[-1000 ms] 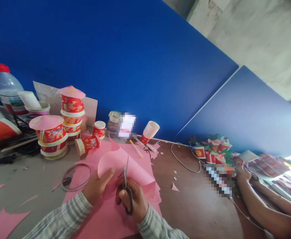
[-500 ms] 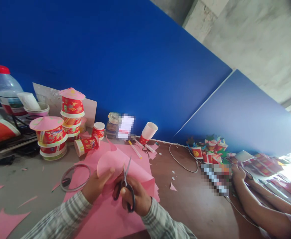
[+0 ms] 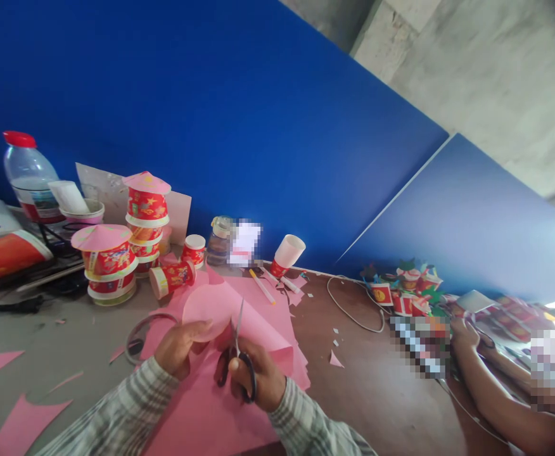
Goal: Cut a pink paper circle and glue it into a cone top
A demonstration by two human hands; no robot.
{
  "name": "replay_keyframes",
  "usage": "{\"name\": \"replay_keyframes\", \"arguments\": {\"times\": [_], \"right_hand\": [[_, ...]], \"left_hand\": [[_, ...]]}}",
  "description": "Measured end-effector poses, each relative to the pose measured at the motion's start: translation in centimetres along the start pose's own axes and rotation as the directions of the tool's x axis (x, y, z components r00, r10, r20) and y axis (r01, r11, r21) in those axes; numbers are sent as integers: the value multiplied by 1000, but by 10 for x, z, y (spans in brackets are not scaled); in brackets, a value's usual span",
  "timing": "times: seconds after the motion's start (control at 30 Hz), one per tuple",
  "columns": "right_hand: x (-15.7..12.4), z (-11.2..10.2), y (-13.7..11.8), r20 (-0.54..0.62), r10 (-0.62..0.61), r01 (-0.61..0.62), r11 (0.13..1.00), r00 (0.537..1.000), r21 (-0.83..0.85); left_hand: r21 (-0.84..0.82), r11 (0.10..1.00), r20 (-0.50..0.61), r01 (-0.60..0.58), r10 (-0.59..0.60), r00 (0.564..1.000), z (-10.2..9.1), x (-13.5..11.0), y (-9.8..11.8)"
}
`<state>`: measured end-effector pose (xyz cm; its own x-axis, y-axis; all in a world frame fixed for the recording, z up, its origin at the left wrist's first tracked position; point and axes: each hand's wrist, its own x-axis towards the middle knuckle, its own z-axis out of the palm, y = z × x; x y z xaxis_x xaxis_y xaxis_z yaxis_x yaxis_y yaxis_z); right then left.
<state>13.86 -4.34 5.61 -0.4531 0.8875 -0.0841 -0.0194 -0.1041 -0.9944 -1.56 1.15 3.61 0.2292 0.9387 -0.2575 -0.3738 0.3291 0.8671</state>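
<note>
My left hand (image 3: 178, 347) pinches the edge of a rounded piece of pink paper (image 3: 206, 306), thumb on top. My right hand (image 3: 257, 377) grips black-handled scissors (image 3: 237, 354) with the blades pointing up into that paper. Both hands hover over a stack of larger pink sheets (image 3: 211, 405) lying on the table (image 3: 386, 392).
Red paper cups with pink cone lids (image 3: 109, 253) stand at the left, with a water bottle (image 3: 29, 178) behind. A ring (image 3: 147, 329), pens (image 3: 261, 286), a white cup (image 3: 287, 253) and a cable (image 3: 348, 304) lie nearby. Another person's arm (image 3: 496, 392) rests at the right among more cups (image 3: 408, 288).
The scissor handles opened from their closed position, and my left hand turned the rounded paper slightly. The camera view shifted a little to the right.
</note>
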Motion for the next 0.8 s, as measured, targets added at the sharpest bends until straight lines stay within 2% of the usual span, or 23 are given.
{"name": "replay_keyframes", "arguments": {"times": [0.2,0.43,0.6,0.67,0.8], "right_hand": [[0,1,-16,26,-36,37,998,999,-45],[-1,6,-23,58,-35,36,999,998,-8],[4,4,-15,-49,-99,101,994,994,50],[5,2,-12,-49,-114,116,992,992,40],[5,-1,-9,-20,-132,131,991,991,-10]], "left_hand": [[-98,984,103,152,-142,985,8,-10,13],[-134,976,113,170,-156,981,5,-12,13],[-142,985,27,102,-99,995,4,-8,7],[-146,985,12,94,-94,996,4,-7,6],[-176,970,37,166,-162,986,4,-5,7]]}}
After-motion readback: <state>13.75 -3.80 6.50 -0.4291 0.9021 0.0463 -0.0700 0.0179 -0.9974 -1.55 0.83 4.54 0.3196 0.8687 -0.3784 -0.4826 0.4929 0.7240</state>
